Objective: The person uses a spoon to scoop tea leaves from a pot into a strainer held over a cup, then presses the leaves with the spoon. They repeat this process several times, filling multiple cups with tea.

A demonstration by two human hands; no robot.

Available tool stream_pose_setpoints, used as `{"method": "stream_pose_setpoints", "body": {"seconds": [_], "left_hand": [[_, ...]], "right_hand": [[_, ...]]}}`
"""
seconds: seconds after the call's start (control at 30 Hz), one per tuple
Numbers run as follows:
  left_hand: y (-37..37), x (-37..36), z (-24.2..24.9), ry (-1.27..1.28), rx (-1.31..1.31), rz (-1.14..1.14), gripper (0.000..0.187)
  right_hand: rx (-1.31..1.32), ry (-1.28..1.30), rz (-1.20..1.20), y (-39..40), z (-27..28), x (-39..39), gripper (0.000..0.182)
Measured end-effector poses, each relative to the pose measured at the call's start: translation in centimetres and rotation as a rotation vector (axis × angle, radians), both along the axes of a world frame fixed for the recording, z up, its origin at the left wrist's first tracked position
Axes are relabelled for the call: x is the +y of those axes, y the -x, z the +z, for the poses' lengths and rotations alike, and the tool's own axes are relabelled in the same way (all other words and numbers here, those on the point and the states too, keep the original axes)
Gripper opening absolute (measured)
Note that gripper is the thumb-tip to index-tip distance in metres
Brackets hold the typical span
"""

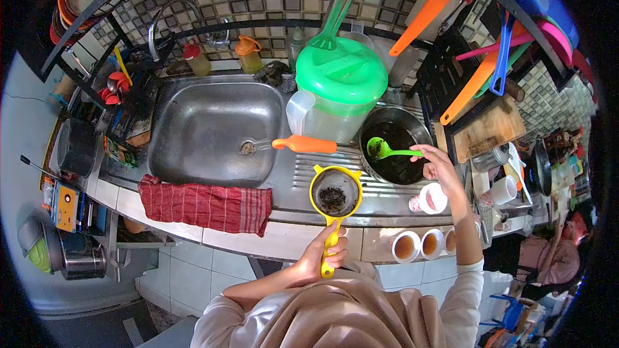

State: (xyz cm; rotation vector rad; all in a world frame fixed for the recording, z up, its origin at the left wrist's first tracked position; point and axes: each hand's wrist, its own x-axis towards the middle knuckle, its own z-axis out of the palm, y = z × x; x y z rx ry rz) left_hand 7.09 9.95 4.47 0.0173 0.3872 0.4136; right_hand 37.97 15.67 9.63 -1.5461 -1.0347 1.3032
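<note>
My left hand [321,252] is closed round the handle of a yellow strainer [336,191], which has dark wet bits in its mesh. The strainer is over the counter's front edge, left of a steel pot [422,130] of dark liquid. Fingers of my right hand [440,166] pinch the light green handle of a ladle [379,148]; its bowl, with dark bits in it, is over the pot's left part. Cups of brown liquid [405,246] stand on the front edge below the pot. A white and pink cup [431,200] is near my right wrist.
A large jug with a green lid [342,71] stands behind the pot, and an orange-handled whisk [304,144] lies by the sink [213,132]. A red cloth [205,209] hangs over the front edge. Orange and blue utensils [474,84] hang at upper right.
</note>
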Motion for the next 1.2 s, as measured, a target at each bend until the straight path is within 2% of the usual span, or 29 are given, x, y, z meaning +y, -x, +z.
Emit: {"method": "stream_pose_setpoints", "body": {"seconds": [1.2], "left_hand": [[-0.01,-0.04,-0.11,0.012,0.012,-0.004,0.026]], "right_hand": [[-0.034,0.015,0.005,-0.13,-0.07,-0.02,0.029]]}}
